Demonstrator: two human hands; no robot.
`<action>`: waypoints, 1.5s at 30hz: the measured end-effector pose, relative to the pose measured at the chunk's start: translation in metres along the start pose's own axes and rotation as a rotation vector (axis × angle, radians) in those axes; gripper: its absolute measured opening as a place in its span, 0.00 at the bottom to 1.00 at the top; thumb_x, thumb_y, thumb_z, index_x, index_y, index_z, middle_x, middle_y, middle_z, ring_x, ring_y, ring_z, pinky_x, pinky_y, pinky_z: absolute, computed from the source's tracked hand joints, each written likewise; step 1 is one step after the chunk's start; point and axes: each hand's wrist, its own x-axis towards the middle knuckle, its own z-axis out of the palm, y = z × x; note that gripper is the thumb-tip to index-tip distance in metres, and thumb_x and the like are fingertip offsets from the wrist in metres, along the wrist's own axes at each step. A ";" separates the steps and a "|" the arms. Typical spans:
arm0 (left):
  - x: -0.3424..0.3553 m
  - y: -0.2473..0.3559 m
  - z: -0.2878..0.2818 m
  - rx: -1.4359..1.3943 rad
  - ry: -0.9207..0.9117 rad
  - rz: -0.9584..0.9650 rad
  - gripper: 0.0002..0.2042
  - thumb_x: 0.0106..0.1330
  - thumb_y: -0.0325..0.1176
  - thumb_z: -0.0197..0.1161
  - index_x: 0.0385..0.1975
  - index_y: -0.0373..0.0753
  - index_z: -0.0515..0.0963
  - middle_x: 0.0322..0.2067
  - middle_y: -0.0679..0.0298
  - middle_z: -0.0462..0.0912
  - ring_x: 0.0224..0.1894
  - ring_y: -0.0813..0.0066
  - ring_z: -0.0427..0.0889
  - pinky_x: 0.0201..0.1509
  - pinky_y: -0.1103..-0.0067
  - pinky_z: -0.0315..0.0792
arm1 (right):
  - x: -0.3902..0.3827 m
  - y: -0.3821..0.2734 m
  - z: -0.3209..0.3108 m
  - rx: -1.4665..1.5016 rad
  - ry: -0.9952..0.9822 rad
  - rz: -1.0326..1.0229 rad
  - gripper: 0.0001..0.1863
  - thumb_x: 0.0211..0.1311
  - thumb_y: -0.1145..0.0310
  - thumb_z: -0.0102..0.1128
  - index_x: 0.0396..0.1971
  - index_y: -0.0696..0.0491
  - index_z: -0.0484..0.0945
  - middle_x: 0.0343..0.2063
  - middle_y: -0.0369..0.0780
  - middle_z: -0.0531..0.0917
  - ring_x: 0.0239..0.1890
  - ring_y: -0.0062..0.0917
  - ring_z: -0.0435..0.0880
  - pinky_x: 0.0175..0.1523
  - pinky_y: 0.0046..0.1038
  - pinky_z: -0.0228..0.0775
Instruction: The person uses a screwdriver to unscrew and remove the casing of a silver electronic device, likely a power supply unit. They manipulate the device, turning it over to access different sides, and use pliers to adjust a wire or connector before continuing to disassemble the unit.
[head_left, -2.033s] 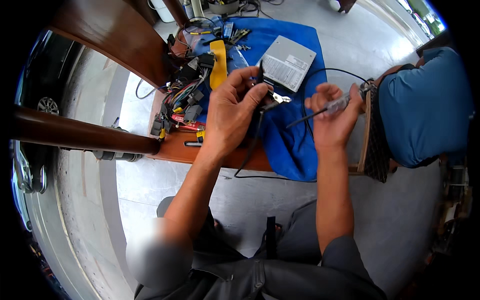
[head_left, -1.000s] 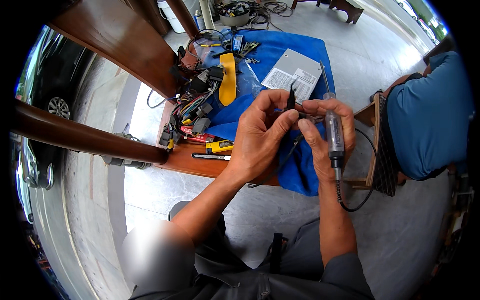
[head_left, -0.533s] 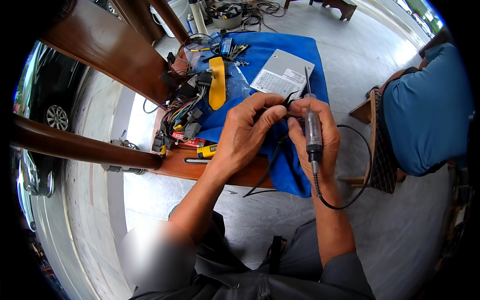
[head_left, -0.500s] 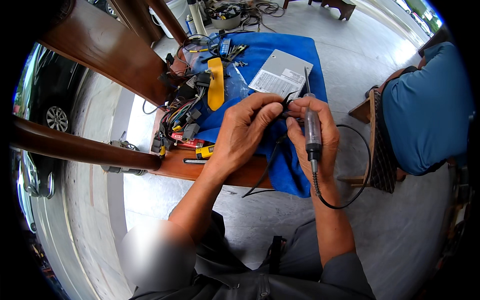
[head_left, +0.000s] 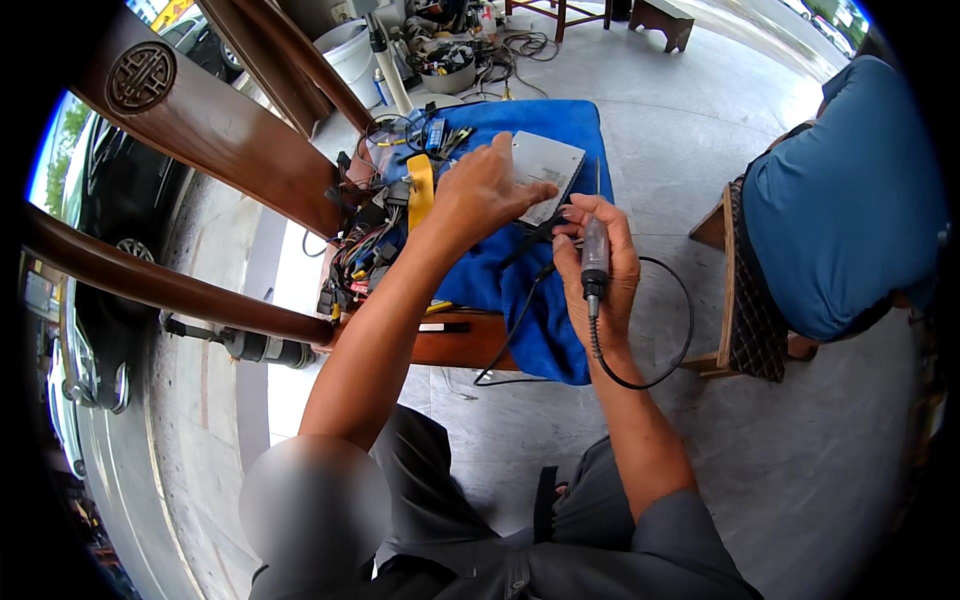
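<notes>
My left hand point(head_left: 485, 190) is at the left side of a flat grey metal box point(head_left: 550, 160), its thumb across the face and its fingers at the upper left edge. The tips of those fingers are partly hidden. The box sits tilted, and its dark, ridged right edge shows. In my right hand point(head_left: 612, 265) is a test light point(head_left: 595, 255) with a clear handle, its thin metal spike pointing up and away. A black cable loops from its spring end round my right wrist. Between the right thumb and fingers a small black piece point(head_left: 545, 228) with a lead is pinched.
Blue cloth point(head_left: 470, 275) covers the wooden bench point(head_left: 455, 345). Left on it lie tangled wires with connectors point(head_left: 375, 245) and a yellow strip point(head_left: 420, 190). A person in a blue shirt point(head_left: 840, 210) sits at right. Wooden rails point(head_left: 200, 290) stand at left; a white bucket point(head_left: 350, 55) is behind.
My left hand has left the black piece and moved up and away to the metal box, which has tilted. The right hand keeps the test light and black piece. The view has shifted.
</notes>
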 end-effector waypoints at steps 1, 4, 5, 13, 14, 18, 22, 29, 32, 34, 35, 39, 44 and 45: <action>0.005 0.004 0.000 -0.008 -0.062 -0.012 0.39 0.57 0.61 0.71 0.53 0.28 0.74 0.44 0.39 0.85 0.50 0.42 0.84 0.53 0.61 0.76 | 0.000 0.003 -0.001 0.042 0.001 0.020 0.22 0.64 0.82 0.62 0.57 0.52 0.75 0.49 0.40 0.80 0.46 0.21 0.80 0.49 0.23 0.77; 0.014 0.011 0.010 0.172 -0.101 -0.004 0.40 0.56 0.63 0.70 0.53 0.28 0.74 0.44 0.39 0.85 0.49 0.42 0.85 0.52 0.60 0.77 | 0.000 0.006 -0.001 0.066 0.025 0.050 0.23 0.64 0.81 0.61 0.58 0.52 0.75 0.50 0.40 0.79 0.45 0.20 0.79 0.48 0.21 0.76; 0.019 0.011 0.012 0.194 -0.113 -0.018 0.45 0.52 0.67 0.70 0.54 0.26 0.74 0.44 0.39 0.85 0.49 0.43 0.85 0.54 0.61 0.77 | -0.002 0.004 -0.003 0.129 0.017 0.064 0.24 0.63 0.80 0.61 0.59 0.52 0.74 0.50 0.40 0.79 0.43 0.19 0.78 0.47 0.20 0.76; 0.030 0.000 0.033 0.133 -0.123 -0.104 0.54 0.44 0.65 0.76 0.64 0.27 0.68 0.54 0.33 0.79 0.57 0.40 0.80 0.62 0.61 0.74 | 0.001 0.003 -0.006 0.142 0.057 0.109 0.23 0.65 0.79 0.61 0.60 0.52 0.74 0.52 0.42 0.81 0.44 0.16 0.79 0.51 0.20 0.77; 0.028 -0.005 0.034 0.113 -0.080 -0.105 0.54 0.44 0.63 0.76 0.66 0.28 0.67 0.55 0.33 0.78 0.58 0.41 0.80 0.63 0.62 0.74 | 0.000 0.003 -0.005 0.147 0.052 0.114 0.24 0.65 0.79 0.61 0.61 0.52 0.74 0.52 0.42 0.81 0.44 0.16 0.79 0.51 0.20 0.77; 0.024 -0.022 0.014 -0.290 -0.006 -0.127 0.54 0.46 0.54 0.76 0.72 0.29 0.61 0.59 0.38 0.77 0.59 0.46 0.79 0.64 0.67 0.72 | 0.000 0.003 -0.004 0.123 0.043 0.129 0.23 0.66 0.77 0.62 0.61 0.52 0.73 0.52 0.42 0.77 0.44 0.18 0.76 0.45 0.18 0.76; 0.000 -0.023 -0.021 -0.799 0.024 -0.135 0.49 0.53 0.49 0.75 0.74 0.35 0.60 0.57 0.47 0.79 0.56 0.60 0.79 0.62 0.68 0.72 | 0.000 0.002 -0.003 0.082 0.026 0.112 0.22 0.68 0.76 0.62 0.61 0.52 0.74 0.52 0.43 0.78 0.46 0.19 0.77 0.49 0.22 0.77; -0.066 -0.011 -0.027 -1.682 0.171 -0.074 0.37 0.64 0.48 0.66 0.70 0.34 0.63 0.54 0.57 0.79 0.56 0.68 0.78 0.63 0.69 0.71 | 0.001 0.002 -0.001 -0.168 -0.156 0.190 0.26 0.66 0.72 0.68 0.63 0.51 0.74 0.55 0.46 0.81 0.56 0.30 0.81 0.61 0.32 0.75; -0.083 -0.027 -0.015 -1.931 0.131 -0.119 0.38 0.64 0.53 0.65 0.67 0.33 0.66 0.58 0.50 0.78 0.59 0.55 0.79 0.63 0.61 0.74 | 0.000 -0.009 0.005 -0.278 -0.172 0.170 0.27 0.67 0.68 0.69 0.64 0.52 0.73 0.57 0.49 0.80 0.62 0.36 0.79 0.64 0.36 0.72; -0.085 -0.032 -0.011 -2.001 0.049 -0.023 0.43 0.62 0.56 0.65 0.71 0.31 0.63 0.63 0.40 0.73 0.63 0.43 0.76 0.66 0.53 0.72 | 0.001 -0.003 0.005 -0.376 -0.151 0.018 0.27 0.67 0.66 0.69 0.64 0.53 0.72 0.59 0.48 0.79 0.63 0.37 0.77 0.66 0.36 0.69; -0.088 -0.031 -0.008 -2.030 0.084 -0.044 0.43 0.64 0.58 0.62 0.71 0.30 0.62 0.64 0.38 0.71 0.64 0.41 0.75 0.65 0.51 0.73 | 0.000 -0.003 0.005 -0.410 -0.130 0.020 0.29 0.67 0.63 0.69 0.65 0.53 0.71 0.62 0.48 0.78 0.65 0.39 0.76 0.69 0.38 0.67; -0.089 -0.042 0.000 -2.173 -0.003 0.014 0.41 0.69 0.60 0.55 0.71 0.30 0.62 0.64 0.37 0.70 0.64 0.40 0.74 0.64 0.51 0.73 | -0.001 -0.003 0.006 -0.511 -0.083 -0.077 0.29 0.69 0.59 0.67 0.65 0.55 0.70 0.64 0.48 0.77 0.67 0.41 0.75 0.71 0.41 0.65; -0.090 -0.041 0.007 -2.255 -0.064 0.009 0.44 0.70 0.65 0.52 0.72 0.30 0.60 0.64 0.35 0.69 0.65 0.40 0.74 0.66 0.49 0.72 | -0.001 -0.006 0.006 -0.388 0.005 -0.216 0.29 0.72 0.58 0.59 0.67 0.55 0.66 0.61 0.52 0.78 0.65 0.41 0.76 0.70 0.44 0.67; -0.092 -0.040 0.007 -2.265 -0.067 0.006 0.45 0.70 0.66 0.52 0.72 0.29 0.59 0.64 0.34 0.69 0.65 0.39 0.73 0.66 0.49 0.71 | -0.001 -0.006 0.005 -0.330 -0.004 -0.253 0.29 0.72 0.60 0.58 0.68 0.55 0.66 0.61 0.52 0.78 0.64 0.40 0.77 0.69 0.43 0.68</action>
